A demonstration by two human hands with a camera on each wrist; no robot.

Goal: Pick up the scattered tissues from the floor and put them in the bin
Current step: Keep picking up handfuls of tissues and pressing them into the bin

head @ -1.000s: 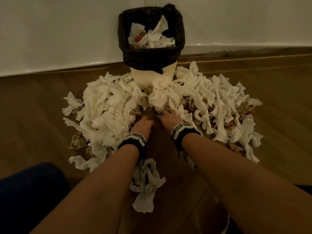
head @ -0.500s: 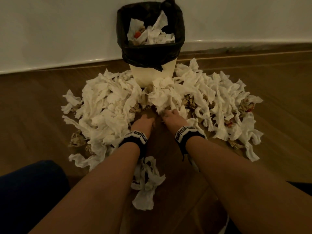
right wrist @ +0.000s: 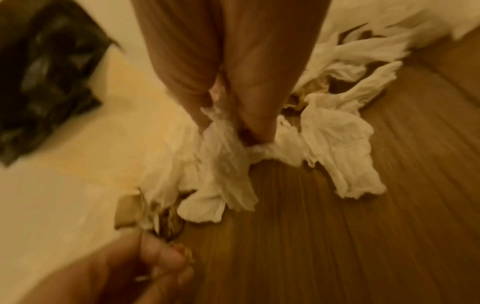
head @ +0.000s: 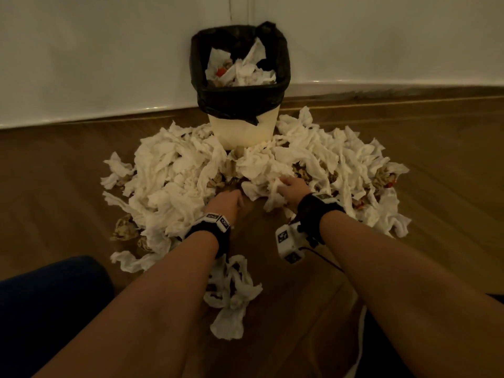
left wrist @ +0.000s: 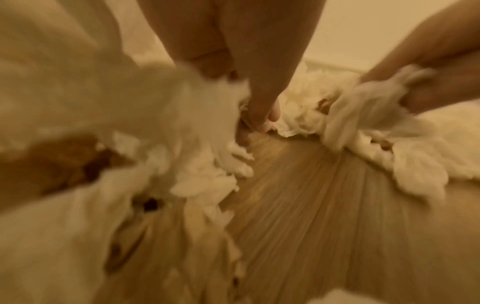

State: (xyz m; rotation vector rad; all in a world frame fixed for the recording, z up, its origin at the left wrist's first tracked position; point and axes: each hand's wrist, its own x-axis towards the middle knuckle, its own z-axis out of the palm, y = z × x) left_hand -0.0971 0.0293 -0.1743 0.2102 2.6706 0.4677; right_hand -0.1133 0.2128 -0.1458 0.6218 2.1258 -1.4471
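Observation:
The bin (head: pixel 243 128), cream with a black liner, stands against the wall and holds some tissues. White tissues (head: pixel 174 175) lie heaped on the floor around its base, with more tissues (head: pixel 346 165) to its right. My right hand (head: pixel 290 185) grips a bunch of tissues (right wrist: pixel 223 156) at the front of the pile, the fingers (right wrist: pixel 254 115) pinched on it. My left hand (head: pixel 227 200) sits at the pile's inner edge. Its fingers (left wrist: pixel 259 117) point down at the floor beside a tissue wad (left wrist: pixel 182 107). Blur hides whether they hold anything.
A loose clump of tissues (head: pixel 231 293) lies near me between my forearms. Brown crumpled scraps (head: pixel 124 230) sit at the pile's left edge. A white wall (head: pixel 81 64) runs behind the bin. Bare wooden floor (head: pixel 450 200) extends to the right, and a dark blue shape (head: pixel 49 304) sits lower left.
My right hand has turned and closed on a bunch of tissues, drawing it off the pile. My left hand has stayed at the pile's edge.

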